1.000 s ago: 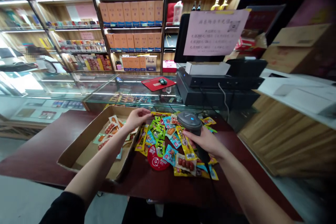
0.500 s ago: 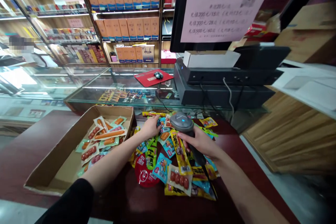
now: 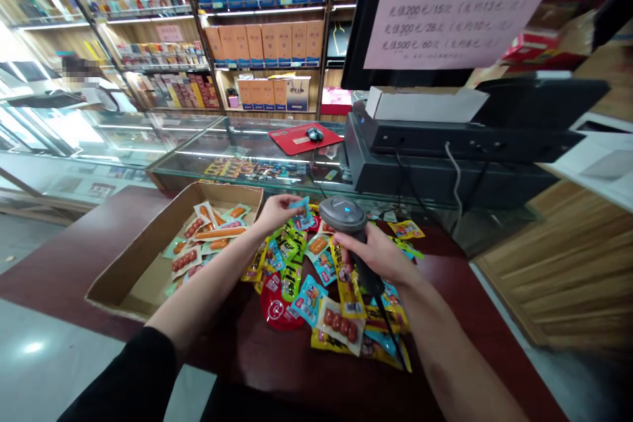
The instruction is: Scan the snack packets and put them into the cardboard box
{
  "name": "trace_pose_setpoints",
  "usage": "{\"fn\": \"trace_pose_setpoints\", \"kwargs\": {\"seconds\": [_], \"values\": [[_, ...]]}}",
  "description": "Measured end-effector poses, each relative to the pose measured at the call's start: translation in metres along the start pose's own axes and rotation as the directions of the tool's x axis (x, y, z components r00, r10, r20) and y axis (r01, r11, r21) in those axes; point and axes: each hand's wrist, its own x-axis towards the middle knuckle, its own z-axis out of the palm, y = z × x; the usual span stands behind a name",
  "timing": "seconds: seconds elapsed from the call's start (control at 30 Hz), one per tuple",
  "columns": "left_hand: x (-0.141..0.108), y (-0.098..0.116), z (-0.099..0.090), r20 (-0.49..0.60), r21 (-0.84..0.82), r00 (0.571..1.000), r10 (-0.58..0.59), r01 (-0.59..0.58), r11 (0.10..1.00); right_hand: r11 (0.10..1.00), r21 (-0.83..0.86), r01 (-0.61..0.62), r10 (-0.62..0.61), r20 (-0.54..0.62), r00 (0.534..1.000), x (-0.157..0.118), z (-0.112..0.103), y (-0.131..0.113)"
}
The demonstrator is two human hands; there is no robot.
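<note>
Between the fingertips of my left hand (image 3: 277,212) is a small blue snack packet (image 3: 302,212), raised just above the pile. My right hand (image 3: 380,252) is wrapped round the handle of a grey barcode scanner (image 3: 343,213), whose head points left toward that packet. Under both hands lie mixed snack packets: a long yellow one (image 3: 347,280), green ones (image 3: 293,277), a round red one (image 3: 275,308) and a clear pack of small sausages (image 3: 341,326). The scanner's cable runs down across the pile.
An open cardboard box (image 3: 143,244) with several wrapped sausages stands left on the dark red table (image 3: 247,369). Behind are a glass counter (image 3: 237,138), a red mouse pad (image 3: 287,140), and a monitor with a pink notice (image 3: 445,13). A person (image 3: 101,89) is at the far left.
My left hand has lifted the blue snack packet up from the pile, beside the scanner head. The right hand still holds the scanner over the packets. The whole view has shifted slightly.
</note>
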Motion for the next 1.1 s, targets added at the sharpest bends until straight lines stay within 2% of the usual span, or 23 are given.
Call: {"fn": "trace_pose_setpoints", "kwargs": {"seconds": [0.07,0.13,0.2,0.3,0.4,0.5,0.67,0.87,1.1], "values": [[-0.006,0.015,-0.02,-0.028,-0.22,0.998,-0.055,0.048,0.974,0.999,0.0,0.041,-0.041,0.011,0.999,0.003,0.007,-0.003],[-0.013,0.027,-0.037,-0.078,-0.371,0.994,-0.078,0.044,0.928,0.996,-0.021,0.091,-0.091,-0.007,0.996,0.007,0.018,-0.005],[-0.021,0.032,-0.049,-0.144,-0.418,0.986,-0.086,0.019,0.908,0.989,-0.084,0.121,-0.122,-0.014,0.992,0.009,0.031,-0.004],[-0.029,0.03,-0.056,-0.225,-0.39,0.97,-0.086,-0.009,0.921,0.984,-0.145,0.103,-0.097,0.051,0.994,0.008,0.047,0.0],[-0.032,0.025,-0.057,-0.253,-0.366,0.965,-0.066,-0.033,0.93,0.982,-0.146,0.117,-0.111,0.049,0.993,0.004,0.053,0.005],[-0.03,0.024,-0.053,-0.25,-0.365,0.964,-0.091,-0.006,0.931,0.98,-0.119,0.158,-0.157,0.023,0.987,0.002,0.051,0.005],[-0.026,0.017,-0.045,-0.178,-0.395,0.977,-0.113,0.034,0.918,0.97,-0.155,0.186,-0.183,0.03,0.983,0.003,0.047,0.009],[-0.024,0.012,-0.044,-0.151,-0.421,0.983,-0.102,0.03,0.907,0.961,-0.21,0.182,-0.185,0.009,0.983,0.007,0.046,0.02],[-0.024,0.013,-0.044,-0.156,-0.409,0.982,-0.11,0.037,0.912,0.965,-0.192,0.179,-0.18,0.012,0.984,0.007,0.045,0.016]]}}
